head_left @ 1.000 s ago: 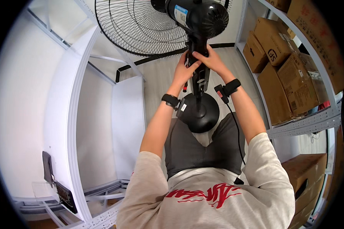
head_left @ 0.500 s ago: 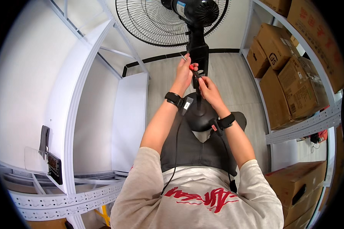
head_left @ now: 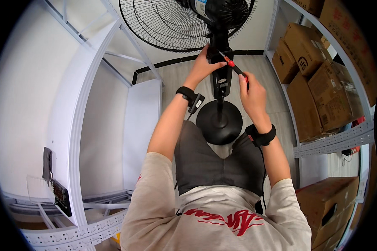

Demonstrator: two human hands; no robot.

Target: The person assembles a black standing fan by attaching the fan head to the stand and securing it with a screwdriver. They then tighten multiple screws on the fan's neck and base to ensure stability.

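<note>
1. While closed cardboard boxes (head_left: 322,83) fill the right shelves, contents hidden, the left hand (head_left: 205,62) clasps the fan pole (head_left: 220,71).
2. Since earlier, the right hand (head_left: 252,94), gripping a red-handled screwdriver (head_left: 234,67), has risen to the pole.

your fan (head_left: 219,79) is black and stands upright on a round base on the grey floor, just ahead of your knees, its wire cage tilted up near the top edge. your screwdriver (head_left: 234,68) has a red-and-black handle; it lies slantwise, its tip against the upper part of the pole below the motor housing.
</note>
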